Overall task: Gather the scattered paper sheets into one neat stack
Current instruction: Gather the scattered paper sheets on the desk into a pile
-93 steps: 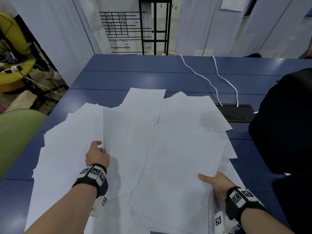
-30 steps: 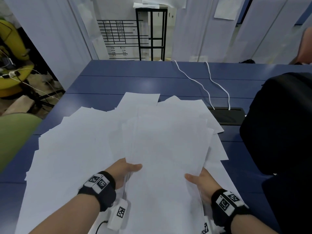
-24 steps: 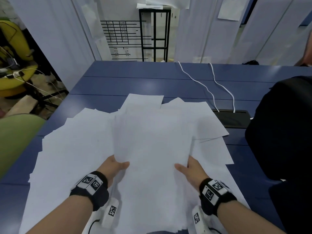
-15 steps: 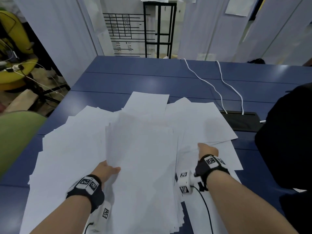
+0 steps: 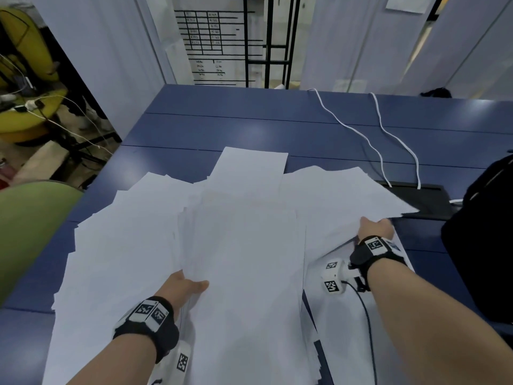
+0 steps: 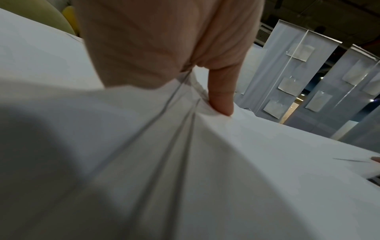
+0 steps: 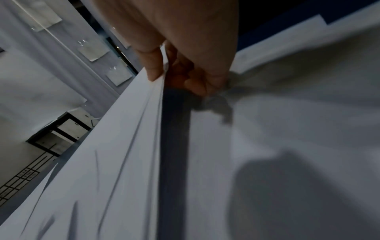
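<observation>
Many white paper sheets lie fanned across the blue table (image 5: 249, 129). A thick gathered bundle (image 5: 244, 273) runs down the middle toward me. My left hand (image 5: 183, 287) grips its left edge, thumb on top (image 6: 222, 100), fingers hidden beneath. My right hand (image 5: 374, 226) has reached to the right and pinches the near edge of a few loose sheets (image 5: 341, 195), lifting them; the thumb (image 7: 154, 68) lies on top with the fingers curled under. More loose sheets (image 5: 125, 240) spread to the left.
Two white cables (image 5: 388, 145) run to a black inset box (image 5: 422, 201) just beyond the right sheets. A black bag (image 5: 483, 240) stands at the right edge. A green chair back (image 5: 30, 223) sits at the left. White partitions stand behind the table.
My right hand let go of the bundle's right edge, moved right and forward, and took hold of the loose sheets there. My left hand kept its hold on the bundle.
</observation>
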Tool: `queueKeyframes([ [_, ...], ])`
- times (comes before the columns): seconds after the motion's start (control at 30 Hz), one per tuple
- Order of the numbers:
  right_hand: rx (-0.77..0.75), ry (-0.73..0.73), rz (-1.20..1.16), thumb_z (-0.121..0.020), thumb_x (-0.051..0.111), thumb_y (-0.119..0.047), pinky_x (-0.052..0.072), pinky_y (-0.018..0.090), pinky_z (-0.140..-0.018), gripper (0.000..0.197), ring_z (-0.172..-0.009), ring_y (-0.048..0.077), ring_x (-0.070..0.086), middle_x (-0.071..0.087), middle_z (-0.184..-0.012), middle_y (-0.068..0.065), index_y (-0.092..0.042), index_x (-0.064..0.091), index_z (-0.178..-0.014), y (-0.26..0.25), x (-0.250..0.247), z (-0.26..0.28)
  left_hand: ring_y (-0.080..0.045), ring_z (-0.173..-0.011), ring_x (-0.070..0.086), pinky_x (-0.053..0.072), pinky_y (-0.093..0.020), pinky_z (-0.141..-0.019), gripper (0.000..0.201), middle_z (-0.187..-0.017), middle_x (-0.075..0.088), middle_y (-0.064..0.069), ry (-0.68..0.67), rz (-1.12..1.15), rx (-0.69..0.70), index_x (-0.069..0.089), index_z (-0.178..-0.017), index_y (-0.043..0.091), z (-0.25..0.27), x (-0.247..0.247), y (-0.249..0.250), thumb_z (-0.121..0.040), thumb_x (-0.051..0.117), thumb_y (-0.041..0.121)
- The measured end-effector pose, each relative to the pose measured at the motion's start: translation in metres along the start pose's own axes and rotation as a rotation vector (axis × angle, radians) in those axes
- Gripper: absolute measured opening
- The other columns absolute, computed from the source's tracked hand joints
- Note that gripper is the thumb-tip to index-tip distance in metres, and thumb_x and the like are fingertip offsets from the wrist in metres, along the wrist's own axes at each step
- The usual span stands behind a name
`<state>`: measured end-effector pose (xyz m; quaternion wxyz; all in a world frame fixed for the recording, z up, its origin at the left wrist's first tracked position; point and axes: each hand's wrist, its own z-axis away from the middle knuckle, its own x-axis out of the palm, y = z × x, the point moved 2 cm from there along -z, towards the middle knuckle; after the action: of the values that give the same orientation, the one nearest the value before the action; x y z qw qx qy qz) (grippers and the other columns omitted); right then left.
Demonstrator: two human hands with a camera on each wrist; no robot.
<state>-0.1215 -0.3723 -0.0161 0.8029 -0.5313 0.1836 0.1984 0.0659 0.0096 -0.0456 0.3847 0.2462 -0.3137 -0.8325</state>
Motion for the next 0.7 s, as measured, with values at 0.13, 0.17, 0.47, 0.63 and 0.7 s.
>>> queueKeyframes([
  [0.13,-0.162,0.103,-0.120,-0.099,0.040,-0.007,0.037,0.035,-0.102,0.040,-0.125,0.035,0.048,0.046,-0.139,0.024,0.006,0.035,-0.137,-0.023,-0.034,0.001,-0.025,-0.088,0.058,0.040,-0.034,-0.090,0.021,-0.087,0.064,-0.005,-0.009,0.010,0.013,0.059,-0.099,0.004,0.000,0.001,0.002,-0.083,0.068,-0.007],
  [0.17,-0.230,0.099,-0.157,-0.099,0.040,-0.008,0.035,0.031,-0.101,0.040,-0.125,0.032,0.048,0.047,-0.138,0.021,0.005,0.034,-0.137,-0.031,-0.044,0.005,-0.024,-0.087,0.056,0.039,-0.034,-0.091,0.019,-0.085,0.062,-0.005,-0.016,0.020,0.018,0.058,-0.093,0.006,0.000,0.001,0.002,-0.084,0.067,-0.007],
  [0.47,-0.567,-0.300,-0.535,-0.098,0.045,-0.008,0.057,0.028,-0.075,0.023,-0.092,0.013,0.070,0.070,-0.104,0.004,-0.001,0.049,-0.120,-0.113,-0.132,0.083,-0.034,-0.110,0.058,0.042,-0.041,-0.096,0.050,-0.121,0.064,-0.019,-0.028,0.014,-0.034,0.055,-0.125,-0.003,-0.016,-0.005,-0.008,-0.080,0.075,0.001],
  [0.63,-0.560,-0.491,-0.746,-0.103,0.037,-0.014,0.054,0.034,-0.091,0.028,-0.113,0.021,0.064,0.064,-0.128,0.007,-0.013,0.055,-0.125,-0.114,-0.168,0.108,-0.032,-0.108,0.054,0.038,-0.039,-0.095,0.047,-0.121,0.060,-0.018,-0.004,0.018,-0.017,0.051,-0.126,-0.006,-0.020,-0.004,-0.011,-0.083,0.070,-0.002],
  [0.7,-0.476,-0.503,-0.728,-0.102,0.040,-0.018,0.055,0.035,-0.091,0.033,-0.112,0.021,0.065,0.064,-0.127,0.008,-0.009,0.052,-0.132,-0.099,-0.171,0.101,-0.033,-0.112,0.054,0.038,-0.041,-0.098,0.045,-0.119,0.059,-0.015,-0.003,0.003,-0.014,0.051,-0.124,-0.007,-0.020,-0.003,-0.011,-0.084,0.069,-0.002],
])
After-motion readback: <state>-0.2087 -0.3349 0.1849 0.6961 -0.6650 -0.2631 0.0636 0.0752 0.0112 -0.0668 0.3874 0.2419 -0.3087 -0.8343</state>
